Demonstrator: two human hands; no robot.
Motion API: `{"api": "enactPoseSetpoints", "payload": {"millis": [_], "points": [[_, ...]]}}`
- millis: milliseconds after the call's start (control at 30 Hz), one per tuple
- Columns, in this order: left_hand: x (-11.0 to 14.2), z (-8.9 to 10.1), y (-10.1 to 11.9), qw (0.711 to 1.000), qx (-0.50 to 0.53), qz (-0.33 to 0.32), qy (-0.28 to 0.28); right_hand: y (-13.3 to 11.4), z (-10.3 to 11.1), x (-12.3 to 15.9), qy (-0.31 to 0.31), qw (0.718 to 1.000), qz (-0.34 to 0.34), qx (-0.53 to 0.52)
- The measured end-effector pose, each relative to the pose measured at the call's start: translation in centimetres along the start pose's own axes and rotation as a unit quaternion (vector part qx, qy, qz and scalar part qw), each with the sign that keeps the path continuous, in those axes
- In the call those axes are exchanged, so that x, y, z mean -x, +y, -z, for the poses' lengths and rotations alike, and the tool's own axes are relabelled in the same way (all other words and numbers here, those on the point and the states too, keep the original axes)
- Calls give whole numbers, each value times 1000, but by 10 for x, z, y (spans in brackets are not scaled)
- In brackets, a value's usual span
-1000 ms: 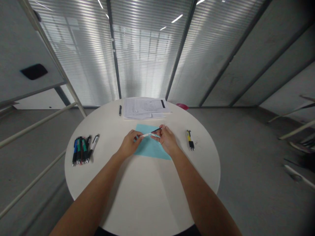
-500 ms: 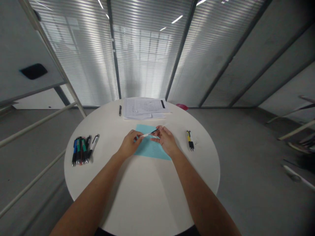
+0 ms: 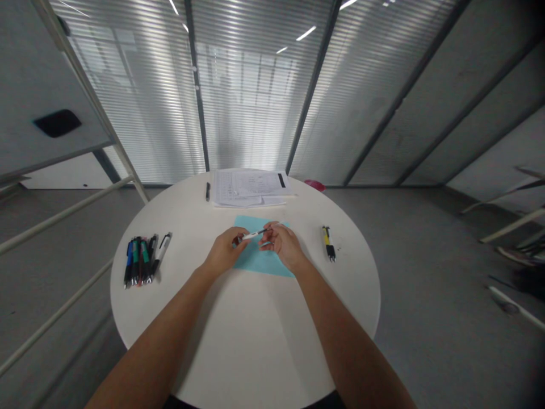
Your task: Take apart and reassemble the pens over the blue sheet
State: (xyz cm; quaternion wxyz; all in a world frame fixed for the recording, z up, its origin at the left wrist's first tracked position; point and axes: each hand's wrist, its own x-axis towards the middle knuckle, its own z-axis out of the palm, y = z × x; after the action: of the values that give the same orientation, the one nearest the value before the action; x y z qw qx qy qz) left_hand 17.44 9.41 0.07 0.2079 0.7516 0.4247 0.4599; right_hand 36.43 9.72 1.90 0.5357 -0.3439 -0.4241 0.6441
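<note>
Both my hands meet over a light blue sheet of paper (image 3: pixel 266 262) in the middle of the round white table (image 3: pixel 238 335). Between them I hold a white and black pen (image 3: pixel 254 233), lying nearly level. My left hand (image 3: pixel 224 251) pinches its white end. My right hand (image 3: pixel 281 243) has its fingers closed on the black end. The pen hovers just above the blue sheet.
A row of several pens (image 3: pixel 142 259) lies at the table's left. A yellow and black pen (image 3: pixel 328 242) rests at the right. A stack of printed papers (image 3: pixel 251 187) and a black pen (image 3: pixel 208 191) are at the far edge. A pink object (image 3: pixel 315 184) sits behind the table.
My right hand has shifted a little left along the pen, so both hands are closer together. The pen has tilted slightly flatter.
</note>
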Motion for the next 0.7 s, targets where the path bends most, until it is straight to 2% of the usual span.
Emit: {"api": "enactPoseSetpoints", "payload": {"millis": [433,700], "points": [[-2,2,2,999,6,-17,46,-1,3,1,28,996,-46,70],[0,4,8,998,22,-3,66,-3,4,2,11,997,-62,39]]}}
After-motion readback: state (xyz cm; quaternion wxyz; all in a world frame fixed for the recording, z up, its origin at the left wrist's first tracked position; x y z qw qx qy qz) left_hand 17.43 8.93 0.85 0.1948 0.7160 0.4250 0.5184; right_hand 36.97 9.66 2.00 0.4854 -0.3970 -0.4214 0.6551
